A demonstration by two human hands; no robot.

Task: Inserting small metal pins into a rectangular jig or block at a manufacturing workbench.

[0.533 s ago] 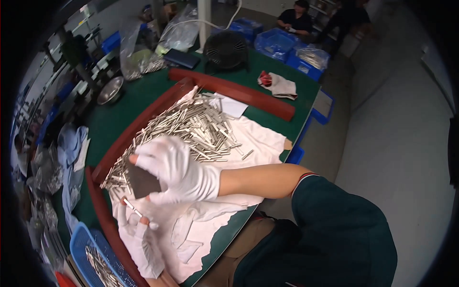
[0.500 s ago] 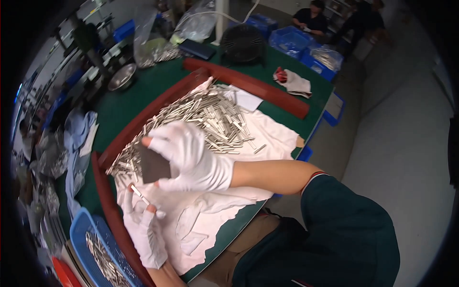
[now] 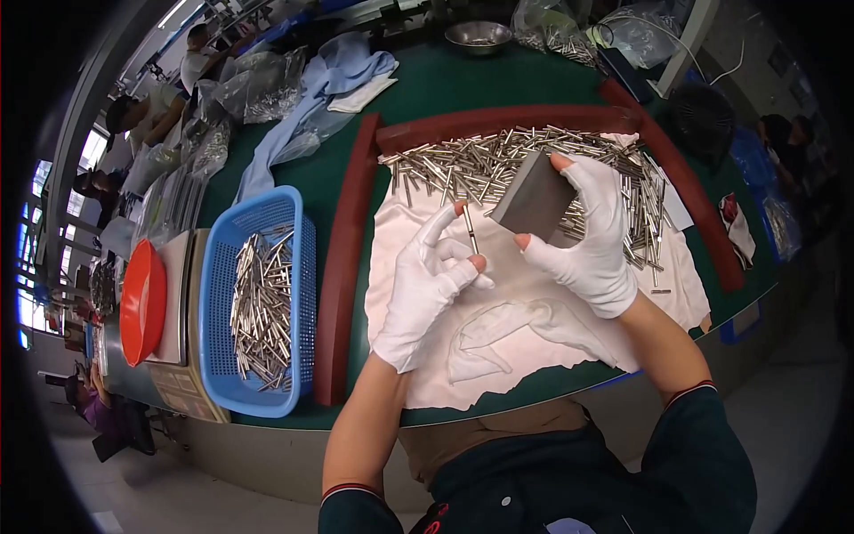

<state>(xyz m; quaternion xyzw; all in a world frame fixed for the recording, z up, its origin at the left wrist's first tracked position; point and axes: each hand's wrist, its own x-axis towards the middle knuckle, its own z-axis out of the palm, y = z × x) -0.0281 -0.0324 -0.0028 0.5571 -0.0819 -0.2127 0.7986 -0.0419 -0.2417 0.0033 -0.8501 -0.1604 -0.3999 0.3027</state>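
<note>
My left hand (image 3: 422, 289), in a white glove with bare thumb and index tips, pinches a thin silvery metal rod (image 3: 471, 230) between those tips. The rod is nearly upright and has a dark band partway along. My right hand (image 3: 592, 238), gloved the same way, grips a flat grey rectangular block (image 3: 535, 201) by its edges, thumb on the near side and fingers on the far side. Rod and block are apart. Behind both hands spreads a heap of similar metal rods (image 3: 445, 169) on a pale pink cloth (image 3: 391, 303), partly hidden by the block and right hand.
Dark red bars (image 3: 342, 276) border the cloth on the green table (image 3: 418, 89). At left stand a blue basket (image 3: 305, 311) of rods and a red bowl (image 3: 142, 303). A crumpled white cloth (image 3: 534, 325) lies before me. A metal bowl (image 3: 478, 37) is farther back. People sit beyond.
My view has swung to the left, bringing the blue basket and red bowl fully into sight. Both hands keep hold of the rod and the block, whose broad face shows more now.
</note>
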